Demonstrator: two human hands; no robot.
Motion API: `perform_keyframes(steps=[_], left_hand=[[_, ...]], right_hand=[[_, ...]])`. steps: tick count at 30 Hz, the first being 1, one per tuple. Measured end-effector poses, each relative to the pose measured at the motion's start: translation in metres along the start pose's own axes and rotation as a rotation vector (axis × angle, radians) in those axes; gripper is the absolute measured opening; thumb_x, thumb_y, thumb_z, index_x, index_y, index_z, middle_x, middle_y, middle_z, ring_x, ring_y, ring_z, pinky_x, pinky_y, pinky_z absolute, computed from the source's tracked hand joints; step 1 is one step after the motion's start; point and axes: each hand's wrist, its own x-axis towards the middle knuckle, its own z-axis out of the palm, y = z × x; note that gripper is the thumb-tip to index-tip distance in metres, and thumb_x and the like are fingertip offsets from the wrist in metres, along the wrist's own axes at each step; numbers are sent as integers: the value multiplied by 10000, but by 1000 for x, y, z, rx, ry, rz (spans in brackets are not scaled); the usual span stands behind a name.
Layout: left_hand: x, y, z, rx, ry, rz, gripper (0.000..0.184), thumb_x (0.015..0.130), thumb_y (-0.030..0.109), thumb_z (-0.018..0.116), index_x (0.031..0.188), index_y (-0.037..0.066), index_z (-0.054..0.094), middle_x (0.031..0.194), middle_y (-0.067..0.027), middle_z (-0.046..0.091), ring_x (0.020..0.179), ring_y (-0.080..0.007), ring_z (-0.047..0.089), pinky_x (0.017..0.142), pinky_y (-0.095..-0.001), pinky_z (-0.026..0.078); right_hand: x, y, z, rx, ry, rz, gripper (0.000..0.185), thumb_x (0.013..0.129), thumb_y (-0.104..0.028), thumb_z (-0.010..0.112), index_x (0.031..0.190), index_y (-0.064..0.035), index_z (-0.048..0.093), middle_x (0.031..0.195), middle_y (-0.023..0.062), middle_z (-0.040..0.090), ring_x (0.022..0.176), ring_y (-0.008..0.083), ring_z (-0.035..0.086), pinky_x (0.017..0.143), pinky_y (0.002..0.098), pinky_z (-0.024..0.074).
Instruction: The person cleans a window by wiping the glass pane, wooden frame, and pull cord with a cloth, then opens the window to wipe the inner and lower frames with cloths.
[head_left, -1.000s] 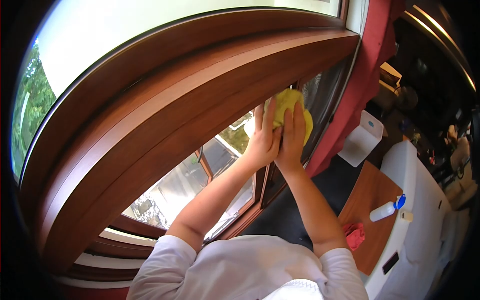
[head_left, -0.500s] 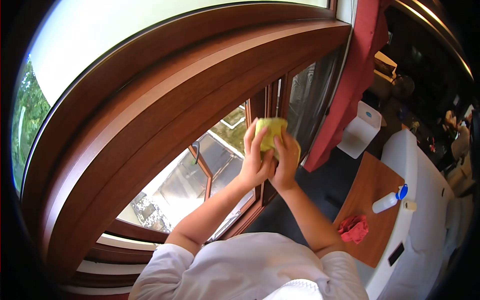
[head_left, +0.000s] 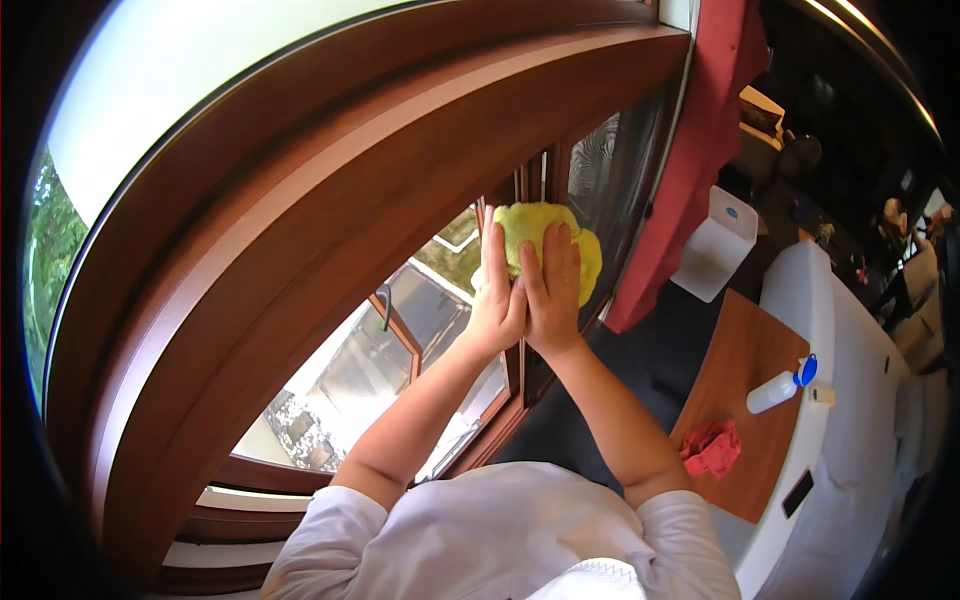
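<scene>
A yellow cloth (head_left: 524,222) is spread out under both of my hands, in front of the brown window frame (head_left: 530,180). My left hand (head_left: 495,290) presses on the left part of the cloth with its fingers stretched upward. Beside it, my right hand (head_left: 552,290) lies flat on the right part, its fingers spread. The two thumbs meet in the middle. Part of the cloth sticks out to the right of my right hand.
A wide brown wooden beam (head_left: 330,210) curves overhead. At the right hang a red curtain (head_left: 690,170) and, behind it, a white bin (head_left: 716,250). A wooden board (head_left: 735,375) bears a white bottle (head_left: 772,393) and a red cloth (head_left: 711,448). A phone (head_left: 798,494) lies nearby.
Both hands have moved left and lower with the yellow cloth since the earliest frame. It looked bunched half a second ago and is now spread wider. The view has shifted slightly.
</scene>
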Motion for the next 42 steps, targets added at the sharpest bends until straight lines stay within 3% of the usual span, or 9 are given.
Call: perform_keyframes(steps=[5, 10, 17, 22, 23, 29, 32, 34, 42], left_hand=[[-38, -19, 15, -85, -29, -58, 698, 871, 78, 419, 1437, 22, 14, 1453, -330, -7, 1346, -480, 94, 1092, -469, 125], [-66, -32, 18, -34, -92, -59, 710, 882, 130, 432, 1439, 35, 2, 1453, -332, 3, 1324, -501, 150, 1080, -472, 170], [-115, -45, 30, -49, -193, -226, 733, 868, 109, 436, 1430, 20, -27, 1470, -292, -40, 1311, -472, 220, 1062, -415, 254], [-160, -59, 43, -144, -259, -521, 724, 907, 170, 451, 1424, -16, -20, 1398, -295, 262, 1297, -421, 286, 1072, -389, 231], [-167, -59, 44, -254, -256, -605, 725, 903, 140, 460, 1433, 7, -17, 1401, -292, 264, 1305, -405, 286, 1064, -381, 249], [-121, -12, 23, -294, -76, -555, 650, 907, 68, 438, 1443, 30, 71, 1411, -271, 265, 1318, -375, 284, 1053, -365, 266], [-85, 6, 11, -298, 31, -395, 636, 919, 63, 405, 1434, -10, 40, 1395, -260, 305, 1303, -350, 319, 1056, -346, 245], [-70, 4, 6, -345, 17, -402, 649, 932, 78, 380, 1442, 38, -20, 1385, -241, 327, 1274, -331, 357, 1038, -333, 270], [-124, -16, 13, -258, -101, -607, 625, 941, 112, 377, 1456, 71, 23, 1416, -217, 291, 1297, -307, 337, 1042, -330, 266]], right_hand=[[-44, 6, 6, 35, -48, 22, 460, 907, -233, 448, 1349, -128, 382, 1379, 239, 347, 1237, 461, 364, 947, 605, 290], [-86, 7, 12, 23, -109, 52, 474, 900, -239, 462, 1355, -146, 368, 1366, 233, 360, 1223, 462, 374, 950, 611, 282], [-143, 14, 16, 79, -193, 70, 498, 875, -198, 511, 1357, -195, 383, 1395, 228, 310, 1247, 453, 345, 993, 591, 271], [-174, 10, 7, 125, -295, 169, 480, 853, -111, 538, 1314, -226, 474, 1381, 258, 305, 1232, 440, 366, 996, 471, 352], [-177, 7, 5, 130, -302, 192, 473, 850, -107, 542, 1305, -223, 486, 1374, 258, 316, 1221, 437, 377, 993, 474, 354], [-132, -13, -7, 126, -239, 201, 421, 843, -103, 557, 1259, -171, 539, 1329, 258, 379, 1151, 420, 442, 967, 471, 377], [-74, -20, -11, 115, -132, 75, 402, 857, -145, 557, 1258, -162, 539, 1326, 251, 390, 1152, 423, 446, 937, 474, 389], [-50, -25, -11, 92, -109, 54, 397, 862, -150, 547, 1258, -160, 539, 1324, 248, 393, 1158, 428, 446, 943, 475, 385], [-121, -21, -2, 52, -243, 86, 349, 854, -132, 544, 1200, -142, 589, 1316, 223, 409, 1168, 403, 446, 942, 482, 396]])
